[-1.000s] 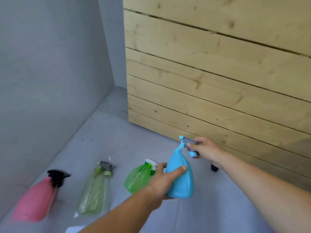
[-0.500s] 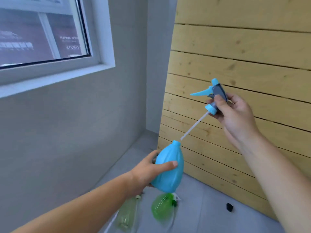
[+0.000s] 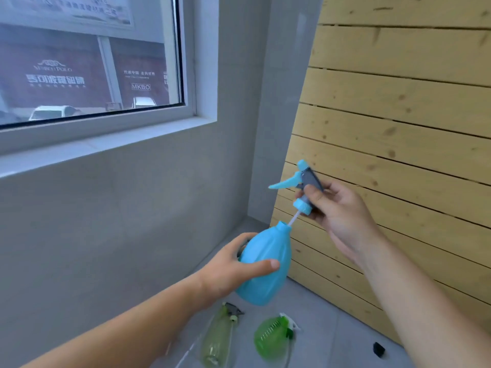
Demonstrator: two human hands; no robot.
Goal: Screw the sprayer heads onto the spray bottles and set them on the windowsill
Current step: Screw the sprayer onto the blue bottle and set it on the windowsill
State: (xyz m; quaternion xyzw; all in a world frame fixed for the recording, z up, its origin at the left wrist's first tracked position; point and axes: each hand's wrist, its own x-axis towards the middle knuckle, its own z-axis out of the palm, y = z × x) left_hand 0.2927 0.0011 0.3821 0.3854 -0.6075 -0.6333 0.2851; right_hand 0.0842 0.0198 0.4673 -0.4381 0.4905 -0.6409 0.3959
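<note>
My left hand (image 3: 228, 269) grips the round blue spray bottle (image 3: 265, 266) around its body, tilted with its neck pointing up and right. My right hand (image 3: 337, 211) holds the blue and grey sprayer head (image 3: 303, 187) just above the neck. The head's white dip tube (image 3: 293, 217) runs down into the bottle opening, and a short gap separates the blue collar from the neck. The white windowsill (image 3: 106, 144) lies at upper left, below the window.
On the grey floor lie a pale green bottle (image 3: 218, 338) with a grey sprayer and a bright green round bottle (image 3: 271, 338) with a white sprayer. A small black piece (image 3: 378, 349) rests near the wooden slat wall (image 3: 398, 128) on the right.
The view has risen from the floor to the window. My right hand has lowered the sprayer head towards the bottle neck, so most of the dip tube is now inside.
</note>
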